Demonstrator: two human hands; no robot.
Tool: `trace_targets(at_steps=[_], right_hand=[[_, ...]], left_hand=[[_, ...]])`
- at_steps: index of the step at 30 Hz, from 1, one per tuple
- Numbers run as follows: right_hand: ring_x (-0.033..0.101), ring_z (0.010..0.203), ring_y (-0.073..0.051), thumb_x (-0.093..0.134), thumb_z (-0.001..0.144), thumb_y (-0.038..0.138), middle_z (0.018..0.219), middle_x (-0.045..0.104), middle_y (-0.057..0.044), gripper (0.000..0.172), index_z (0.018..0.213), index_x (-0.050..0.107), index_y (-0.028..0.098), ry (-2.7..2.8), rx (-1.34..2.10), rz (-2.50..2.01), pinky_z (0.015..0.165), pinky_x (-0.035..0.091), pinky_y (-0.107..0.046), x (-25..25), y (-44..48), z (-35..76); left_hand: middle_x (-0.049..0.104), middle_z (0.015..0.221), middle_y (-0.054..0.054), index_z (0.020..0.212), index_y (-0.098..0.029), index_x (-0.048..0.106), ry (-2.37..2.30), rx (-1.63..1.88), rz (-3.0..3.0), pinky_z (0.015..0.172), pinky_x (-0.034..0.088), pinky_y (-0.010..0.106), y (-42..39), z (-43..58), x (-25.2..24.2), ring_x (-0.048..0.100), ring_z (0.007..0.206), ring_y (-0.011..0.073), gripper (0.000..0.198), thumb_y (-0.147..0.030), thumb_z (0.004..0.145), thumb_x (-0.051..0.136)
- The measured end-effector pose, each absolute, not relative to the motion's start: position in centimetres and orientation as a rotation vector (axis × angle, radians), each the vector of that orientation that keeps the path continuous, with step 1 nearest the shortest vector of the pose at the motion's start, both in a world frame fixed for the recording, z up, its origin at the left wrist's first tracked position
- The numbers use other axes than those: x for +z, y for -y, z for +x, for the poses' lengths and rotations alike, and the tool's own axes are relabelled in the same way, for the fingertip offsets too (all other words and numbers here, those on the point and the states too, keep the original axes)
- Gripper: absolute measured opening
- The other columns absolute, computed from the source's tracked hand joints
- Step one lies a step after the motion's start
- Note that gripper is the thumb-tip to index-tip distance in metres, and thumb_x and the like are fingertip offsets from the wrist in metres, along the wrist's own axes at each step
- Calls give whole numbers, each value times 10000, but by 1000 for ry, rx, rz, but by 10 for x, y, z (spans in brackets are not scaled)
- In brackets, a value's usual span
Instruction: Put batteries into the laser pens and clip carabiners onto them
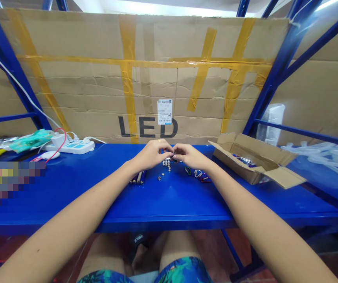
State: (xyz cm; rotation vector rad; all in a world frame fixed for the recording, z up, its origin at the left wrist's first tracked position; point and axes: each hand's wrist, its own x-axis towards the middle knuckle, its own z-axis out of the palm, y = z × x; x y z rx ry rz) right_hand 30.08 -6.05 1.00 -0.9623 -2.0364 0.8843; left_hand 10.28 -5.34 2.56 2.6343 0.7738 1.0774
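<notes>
My left hand (pixel 153 151) and my right hand (pixel 188 155) meet above the middle of the blue table, fingertips pinched together. Between them is a small dark piece, too small and covered to name. Just below lie several small silver button-like pieces (pixel 166 162) in a cluster, with a separate small metal piece (pixel 159 178) nearer to me. Slim metal tubes (pixel 138 179) lie side by side, partly hidden under my left wrist. By my right wrist are a green carabiner (pixel 188 171), a silver carabiner (pixel 197 173) and a red carabiner (pixel 205 180).
An open cardboard box (pixel 245 169) with small items inside stands at the right. On the left are a white power strip (pixel 79 147) with cables and a teal plastic packet (pixel 30 140). Large taped cardboard (pixel 98 90) stands behind the blue table (pixel 169 204), between blue metal posts.
</notes>
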Motion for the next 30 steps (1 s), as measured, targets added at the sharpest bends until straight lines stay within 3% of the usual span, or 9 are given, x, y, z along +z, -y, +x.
trace_targets(at_steps=[5,15,23,30], right_hand=[[579,716,-158,578,797,163,773,630,-10,65,859,576,180,2077,816,-996,704,467,-325,3,55,303],[584,631,-151,593,796,171,710,606,-1,52,830,554,179,2001,922,-971,643,467,-321,3,59,297],[590,810,-178,620,728,158,815,639,-21,105,825,586,182,2028,734,-913,781,468,-352,8,57,303],[587,843,-187,599,724,146,863,646,-38,100,816,603,184,2067,610,-1007,789,466,-353,10,55,310]], left_hand=[[688,903,31,941,-198,716,-765,959,2686,777,459,300,53,99,27,621,830,144,189,-159,860,550],[665,799,16,819,-164,657,-891,1031,2615,708,440,265,53,105,21,595,752,128,72,-142,803,590],[666,821,19,882,-159,643,-861,1022,2531,676,433,253,56,99,30,579,736,126,122,-177,806,549],[716,766,21,804,-183,730,-1031,188,2622,640,401,254,55,90,31,608,697,152,134,-220,759,609]])
